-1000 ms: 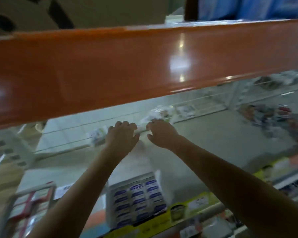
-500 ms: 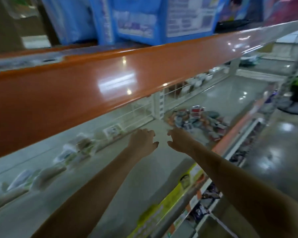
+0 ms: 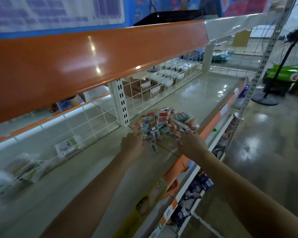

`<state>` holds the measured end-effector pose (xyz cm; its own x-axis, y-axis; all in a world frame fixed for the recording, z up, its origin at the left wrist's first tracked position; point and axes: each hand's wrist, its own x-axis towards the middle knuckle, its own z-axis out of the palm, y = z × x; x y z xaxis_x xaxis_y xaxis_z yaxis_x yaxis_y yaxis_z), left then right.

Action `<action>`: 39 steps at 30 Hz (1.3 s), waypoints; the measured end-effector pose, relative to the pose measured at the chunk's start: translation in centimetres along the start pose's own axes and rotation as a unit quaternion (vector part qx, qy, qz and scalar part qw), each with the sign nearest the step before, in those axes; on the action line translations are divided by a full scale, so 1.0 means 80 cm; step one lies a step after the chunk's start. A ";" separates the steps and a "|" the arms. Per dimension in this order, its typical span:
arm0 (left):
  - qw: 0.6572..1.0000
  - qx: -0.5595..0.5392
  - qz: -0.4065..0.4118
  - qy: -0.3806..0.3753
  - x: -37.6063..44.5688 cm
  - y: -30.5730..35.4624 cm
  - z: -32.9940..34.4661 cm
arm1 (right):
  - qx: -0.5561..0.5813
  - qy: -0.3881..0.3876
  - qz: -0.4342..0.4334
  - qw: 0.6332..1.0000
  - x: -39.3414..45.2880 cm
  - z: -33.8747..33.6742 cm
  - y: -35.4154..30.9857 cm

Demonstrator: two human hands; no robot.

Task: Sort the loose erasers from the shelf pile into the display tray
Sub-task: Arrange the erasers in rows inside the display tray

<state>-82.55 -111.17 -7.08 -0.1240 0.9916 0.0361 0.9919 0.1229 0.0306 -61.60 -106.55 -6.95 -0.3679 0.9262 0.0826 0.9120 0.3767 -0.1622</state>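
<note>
Reaching left hand (image 3: pixel 132 145), right hand (image 3: pixel 191 143), eraser pile (image 3: pixel 163 124) edge, grips perhaps closing

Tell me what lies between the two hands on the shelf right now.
In the head view, the near edge of the eraser pile spills between the left hand and right hand, with bare shelf just below it.

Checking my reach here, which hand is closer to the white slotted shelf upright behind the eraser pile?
Left. The left hand is just below the upright, at the pile's left edge; the right hand is at its right edge.
</note>
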 end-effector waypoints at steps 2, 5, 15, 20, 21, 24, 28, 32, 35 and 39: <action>1.000 -0.001 -0.012 0.000 0.004 -0.006 0.006 | 0.016 0.003 0.000 1.000 0.001 0.007 0.001; 0.999 -0.019 -0.025 0.014 0.009 -0.014 0.011 | 0.025 0.008 -0.031 0.999 0.000 0.014 0.003; 0.997 -0.051 -0.038 0.049 0.002 -0.024 0.016 | 0.101 0.016 -0.067 0.993 0.001 0.019 0.004; 0.994 -0.086 -0.045 0.053 -0.014 -0.031 0.014 | 0.192 0.043 -0.093 0.976 -0.006 0.017 -0.012; 0.993 -0.094 -0.042 0.056 -0.018 -0.032 0.013 | 0.206 0.049 -0.103 0.972 -0.007 0.017 -0.016; 0.988 -0.133 -0.027 0.074 -0.036 -0.034 0.009 | 0.232 0.045 -0.123 0.964 -0.010 0.016 -0.029; 0.980 -0.175 -0.028 0.093 -0.066 -0.040 -0.002 | 0.272 0.033 -0.155 0.949 -0.015 0.017 -0.053; 0.972 -0.196 -0.044 0.121 -0.105 -0.053 -0.016 | 0.308 0.011 -0.188 0.933 -0.022 0.013 -0.085; 0.966 -0.204 -0.070 0.142 -0.141 -0.069 -0.026 | 0.328 -0.004 -0.221 0.919 -0.031 0.007 -0.114; 0.957 -0.203 -0.112 0.173 -0.198 -0.096 -0.040 | 0.356 -0.026 -0.282 0.890 -0.048 0.001 -0.159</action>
<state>-88.26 -127.96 -4.66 -0.4025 0.8614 0.3099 0.8569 0.2354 0.4586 -71.81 -114.93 -5.30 -0.7556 0.5787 0.3067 0.2396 0.6800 -0.6929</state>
